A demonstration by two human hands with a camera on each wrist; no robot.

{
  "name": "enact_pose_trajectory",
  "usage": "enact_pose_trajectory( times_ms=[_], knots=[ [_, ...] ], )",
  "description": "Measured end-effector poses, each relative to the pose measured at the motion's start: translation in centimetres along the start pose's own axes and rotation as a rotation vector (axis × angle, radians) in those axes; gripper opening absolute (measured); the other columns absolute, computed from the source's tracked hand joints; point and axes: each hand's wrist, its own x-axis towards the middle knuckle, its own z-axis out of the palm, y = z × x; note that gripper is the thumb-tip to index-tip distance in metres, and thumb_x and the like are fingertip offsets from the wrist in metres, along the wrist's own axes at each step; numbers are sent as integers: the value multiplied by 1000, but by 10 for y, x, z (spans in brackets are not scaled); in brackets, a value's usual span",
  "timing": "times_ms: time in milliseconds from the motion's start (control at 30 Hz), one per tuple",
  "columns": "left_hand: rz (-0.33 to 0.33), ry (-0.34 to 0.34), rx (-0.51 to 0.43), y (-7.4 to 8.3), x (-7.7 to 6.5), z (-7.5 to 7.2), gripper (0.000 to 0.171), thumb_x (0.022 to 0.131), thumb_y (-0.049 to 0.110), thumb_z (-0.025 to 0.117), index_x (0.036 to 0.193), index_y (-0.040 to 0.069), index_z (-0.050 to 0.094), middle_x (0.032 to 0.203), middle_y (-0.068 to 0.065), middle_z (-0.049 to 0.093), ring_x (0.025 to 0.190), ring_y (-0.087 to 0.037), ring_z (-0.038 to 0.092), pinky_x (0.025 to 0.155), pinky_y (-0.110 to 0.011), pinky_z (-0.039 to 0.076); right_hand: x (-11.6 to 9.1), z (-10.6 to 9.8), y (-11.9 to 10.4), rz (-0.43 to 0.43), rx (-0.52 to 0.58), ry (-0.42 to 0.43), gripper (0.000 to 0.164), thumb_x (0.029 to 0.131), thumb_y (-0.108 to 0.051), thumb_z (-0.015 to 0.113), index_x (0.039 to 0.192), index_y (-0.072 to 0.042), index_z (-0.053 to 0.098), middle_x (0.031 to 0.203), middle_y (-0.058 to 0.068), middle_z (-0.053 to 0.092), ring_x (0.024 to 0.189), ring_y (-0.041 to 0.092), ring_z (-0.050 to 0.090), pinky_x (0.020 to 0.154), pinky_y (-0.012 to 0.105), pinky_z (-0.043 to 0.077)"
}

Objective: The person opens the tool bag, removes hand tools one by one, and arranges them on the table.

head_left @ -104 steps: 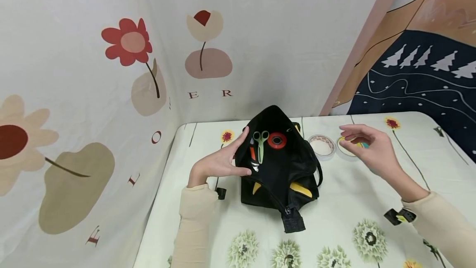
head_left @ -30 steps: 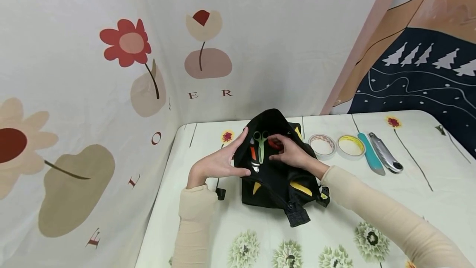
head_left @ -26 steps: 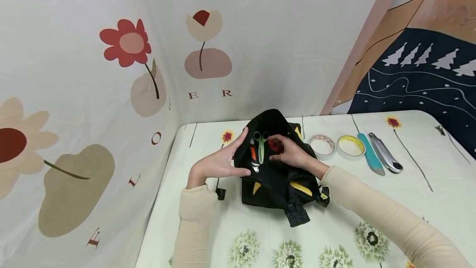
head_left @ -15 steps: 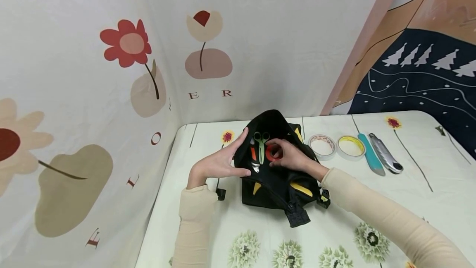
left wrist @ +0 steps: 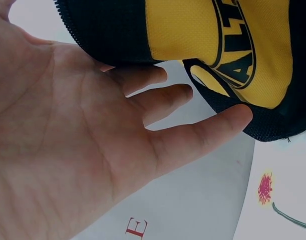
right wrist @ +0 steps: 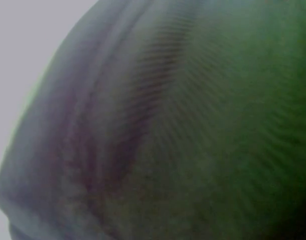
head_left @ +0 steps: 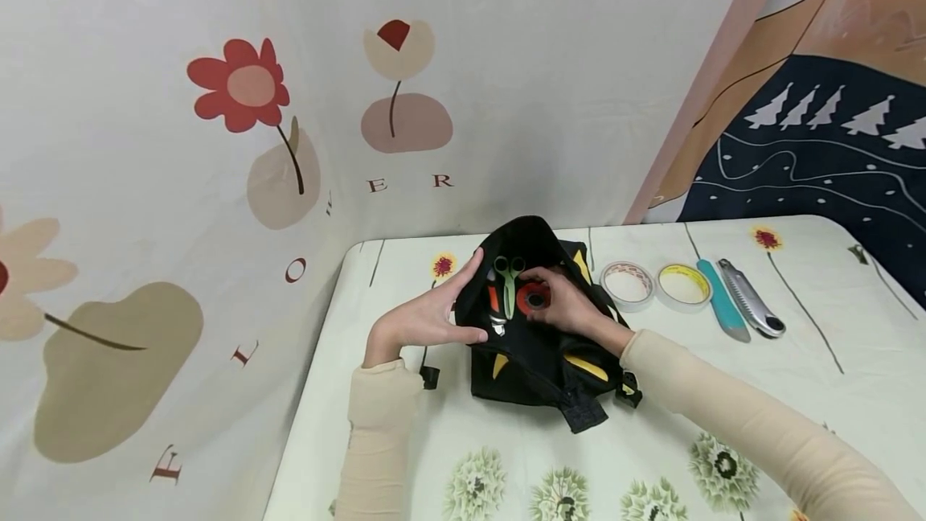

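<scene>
In the lower half of the head view, a flower-printed tabletop (head_left: 448,416) is seen. Near the frame's centre a black bag (head_left: 506,387) is propped, its mouth kept spread by the left hand (head_left: 415,318), the fingers outstretched. The right hand (head_left: 567,308) is reached inside, and by its curled thumb and fingers a red tape roll (head_left: 533,298) is apparently pinched, beside green scissors (head_left: 509,292). The roll could be dropped if the pinch is loosened; the wrist could be snagged if the mouth is let sag.
</scene>
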Motion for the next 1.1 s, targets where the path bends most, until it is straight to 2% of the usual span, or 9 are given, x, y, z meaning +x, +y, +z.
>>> enact_pose_trajectory(
  times_ms=[233,667,833,1100],
  knots=[
    [9,-12,0,1,2,-1,119,101,15,79,179,17,-11,187,-4,-11,172,-27,-4,134,-62,21,1,3,2,65,-43,-13,76,84,8,90,152,4,57,143,31,60,129,46,61,108,60,52],
    [-3,-5,0,0,0,-2,119,101,14,79,179,17,-11,187,-5,-11,172,-29,-4,134,-63,20,2,4,5,22,-54,-20,78,83,10,89,153,8,54,140,32,64,126,47,64,108,61,53],
    [1,-8,2,1,1,-3,120,101,16,80,179,17,-11,187,-6,-11,172,-30,-4,133,-65,21,-1,1,-2,8,-88,18,77,82,4,94,151,5,60,137,30,63,121,44,65,106,60,54],
    [-7,-1,0,2,1,0,120,100,19,80,179,20,-11,186,-4,-11,172,-29,-4,134,-64,18,-8,-7,-14,-26,-75,91,71,78,-4,99,143,2,71,133,24,63,114,40,67,101,59,56]
  ],
)
